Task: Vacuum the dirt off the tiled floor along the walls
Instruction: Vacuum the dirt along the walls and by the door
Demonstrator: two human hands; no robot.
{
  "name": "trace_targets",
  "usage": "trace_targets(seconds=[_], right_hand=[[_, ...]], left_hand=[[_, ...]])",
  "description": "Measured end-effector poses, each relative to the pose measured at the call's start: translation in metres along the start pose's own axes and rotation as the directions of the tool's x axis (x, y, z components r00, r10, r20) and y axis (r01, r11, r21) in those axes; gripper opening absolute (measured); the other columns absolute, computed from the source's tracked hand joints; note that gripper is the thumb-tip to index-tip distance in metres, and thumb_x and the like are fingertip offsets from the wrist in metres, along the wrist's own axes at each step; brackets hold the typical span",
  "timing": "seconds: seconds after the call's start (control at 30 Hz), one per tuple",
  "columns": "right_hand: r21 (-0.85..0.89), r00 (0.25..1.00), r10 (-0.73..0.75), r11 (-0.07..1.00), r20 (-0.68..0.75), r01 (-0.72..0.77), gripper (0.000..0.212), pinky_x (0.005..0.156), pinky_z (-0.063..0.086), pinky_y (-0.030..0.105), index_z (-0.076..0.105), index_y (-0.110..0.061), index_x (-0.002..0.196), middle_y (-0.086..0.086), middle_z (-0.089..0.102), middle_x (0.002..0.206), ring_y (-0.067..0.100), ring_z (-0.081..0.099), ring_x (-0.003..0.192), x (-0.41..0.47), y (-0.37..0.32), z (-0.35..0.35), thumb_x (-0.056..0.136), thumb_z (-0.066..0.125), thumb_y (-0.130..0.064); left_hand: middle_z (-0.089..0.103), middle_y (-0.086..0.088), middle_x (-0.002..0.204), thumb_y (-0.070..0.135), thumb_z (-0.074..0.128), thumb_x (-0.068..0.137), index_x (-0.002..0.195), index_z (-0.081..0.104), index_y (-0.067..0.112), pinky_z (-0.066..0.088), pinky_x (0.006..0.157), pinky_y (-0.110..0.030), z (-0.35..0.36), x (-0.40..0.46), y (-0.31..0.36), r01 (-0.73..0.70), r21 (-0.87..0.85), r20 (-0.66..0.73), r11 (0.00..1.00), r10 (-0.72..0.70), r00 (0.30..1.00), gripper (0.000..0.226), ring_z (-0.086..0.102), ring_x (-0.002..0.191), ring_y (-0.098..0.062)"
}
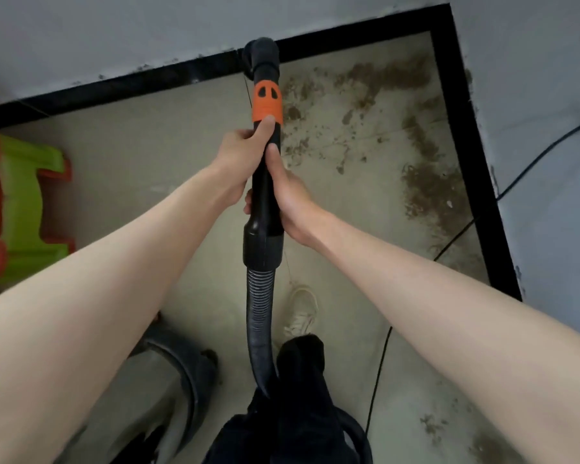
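A: What takes up most of the view?

B: The tiled floor [188, 135], pale beige, bounded by a grey wall [148, 31] at the far side and another on the right, each with a black skirting strip [318, 36] at its foot. They meet in the far right corner.

A: And the dirt?

B: Brown dirt [419, 182] lies scattered over the right part of the floor, thickest near the corner and along the right skirting, with a smaller patch at the near right.

A: Where is the vacuum?

B: The black vacuum wand [263, 195] runs up the middle, with an orange collar [267, 103] past the hands. Its nozzle [261, 53] sits at the far skirting. A ribbed hose [260, 303] trails back toward the person.

A: The hands?

B: The left hand [238, 155] grips the wand just below the collar, fingers curled round it, thumb touching the orange. The right hand [290, 199] grips right behind, fingers wrapped, thumb laid along the tube.

A: Anything else?

B: A green and red plastic stool [24, 209] at the left, a white shoe [302, 311] nearby, and a black cable [379, 373] on the right.
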State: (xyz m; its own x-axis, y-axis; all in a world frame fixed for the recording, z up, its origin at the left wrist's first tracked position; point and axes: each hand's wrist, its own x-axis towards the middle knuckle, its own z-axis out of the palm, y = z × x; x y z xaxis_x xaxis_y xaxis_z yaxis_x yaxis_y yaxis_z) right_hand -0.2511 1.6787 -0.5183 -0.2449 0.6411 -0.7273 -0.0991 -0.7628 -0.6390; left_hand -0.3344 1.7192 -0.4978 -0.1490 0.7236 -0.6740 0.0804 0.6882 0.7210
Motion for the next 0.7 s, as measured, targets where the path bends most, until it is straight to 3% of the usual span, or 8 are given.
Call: trace_targets(seconds=[0.1,0.23,0.4,0.7], right_hand=[[0.009,1.0,-0.012,1.0,0.01,0.012,0.054,0.053,0.05,0.028,0.057,-0.009,0.104,0.008,0.059,0.062,0.019,0.06,0.052,0.04,0.003,0.002,0.1,0.033,-0.057],[-0.081,0.999,-0.043,0.996,-0.002,0.042,0.052,0.048,0.05,0.024,0.056,-0.007,0.096,0.006,0.059,0.059,0.016,0.06,0.048,0.097,0.018,0.007,0.102,0.033,-0.054],[-0.14,1.0,-0.011,0.99,0.019,0.013,0.05,0.049,0.051,0.022,0.055,-0.006,0.104,0.008,0.059,0.066,0.016,0.06,0.051,0.164,0.043,0.007,0.102,0.036,-0.052],[-0.206,0.995,-0.031,0.977,0.094,0.05,0.028,0.058,0.057,0.023,0.054,-0.011,0.094,0.005,0.063,0.074,0.013,0.064,0.057,0.257,0.099,-0.003,0.1,0.049,-0.038]], left_hand=[[0.063,-0.004,0.092,0.037,0.051,0.096,0.096,0.058,0.01,0.05,0.083,-0.027,-0.005,0.044,-0.004,0.025,0.022,-0.012,0.999,-0.025,1.0,0.028,0.061,0.091,-0.018],[0.063,-0.003,0.096,0.043,0.05,0.095,0.101,0.055,0.012,0.047,0.072,-0.022,-0.016,0.104,-0.024,0.015,0.024,-0.019,1.0,-0.014,1.0,0.032,0.061,0.088,-0.013],[0.062,-0.003,0.09,0.041,0.047,0.097,0.102,0.055,0.008,0.046,0.064,-0.02,-0.026,0.171,-0.059,0.026,0.042,-0.031,0.999,-0.025,0.999,0.034,0.06,0.081,-0.013],[0.062,-0.005,0.088,0.042,0.043,0.098,0.09,0.056,0.011,0.048,0.063,-0.02,-0.037,0.262,-0.128,0.004,-0.009,0.054,1.0,-0.004,0.999,0.034,0.061,0.078,-0.013]])
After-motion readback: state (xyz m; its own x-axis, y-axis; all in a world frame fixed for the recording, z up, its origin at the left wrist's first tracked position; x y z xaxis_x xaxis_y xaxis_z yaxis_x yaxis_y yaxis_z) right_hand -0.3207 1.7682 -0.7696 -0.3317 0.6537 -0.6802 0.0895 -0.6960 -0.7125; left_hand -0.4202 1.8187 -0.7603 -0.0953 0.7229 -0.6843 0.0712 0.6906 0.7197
